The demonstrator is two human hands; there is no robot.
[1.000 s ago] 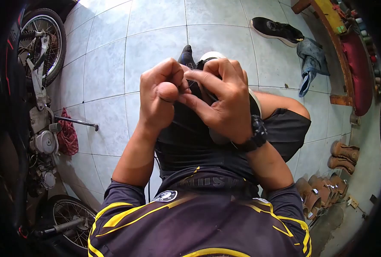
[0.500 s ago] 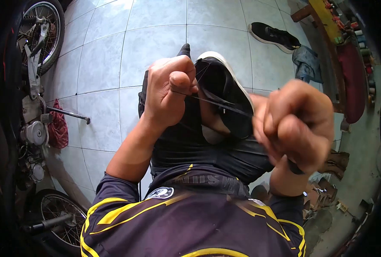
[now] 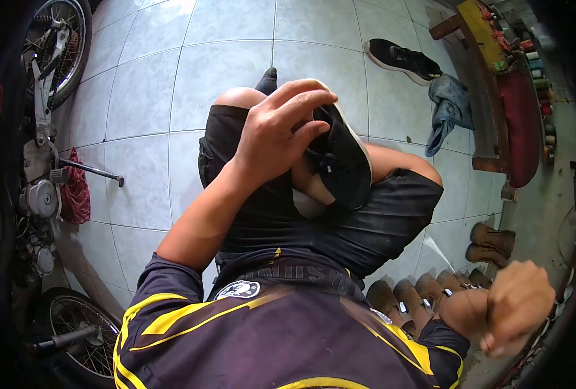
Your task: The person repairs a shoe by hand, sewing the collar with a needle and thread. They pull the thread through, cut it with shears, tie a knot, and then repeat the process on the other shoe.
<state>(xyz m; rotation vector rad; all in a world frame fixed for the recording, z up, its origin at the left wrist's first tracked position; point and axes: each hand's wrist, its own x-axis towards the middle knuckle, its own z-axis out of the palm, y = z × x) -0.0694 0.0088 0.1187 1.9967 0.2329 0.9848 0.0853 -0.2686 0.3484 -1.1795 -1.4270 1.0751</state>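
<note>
A black shoe (image 3: 347,165) with a white sole edge rests across my crossed legs, toe pointing away from me. My left hand (image 3: 281,126) is curled over its toe end, fingers bent to the sole edge and thumb on the upper. What lies under that palm is hidden. Far out at the lower right, my right hand (image 3: 520,310) is closed and smeared by motion, away from the shoe. Whatever its fingers hold cannot be made out. No thread shows clearly between the hands.
A second black shoe (image 3: 404,59) and a denim cloth (image 3: 450,107) lie on the tiles. Brown boots (image 3: 424,295) line the right wall, below a wooden bench (image 3: 492,84) near thread spools (image 3: 539,84). A motorcycle (image 3: 45,188) stands left, with a red cloth (image 3: 76,191).
The dark thread stretched between my fists is no longer visible. My right hand has swung outward and down to the right. My left fist has loosened and now lies over the shoe's toe.
</note>
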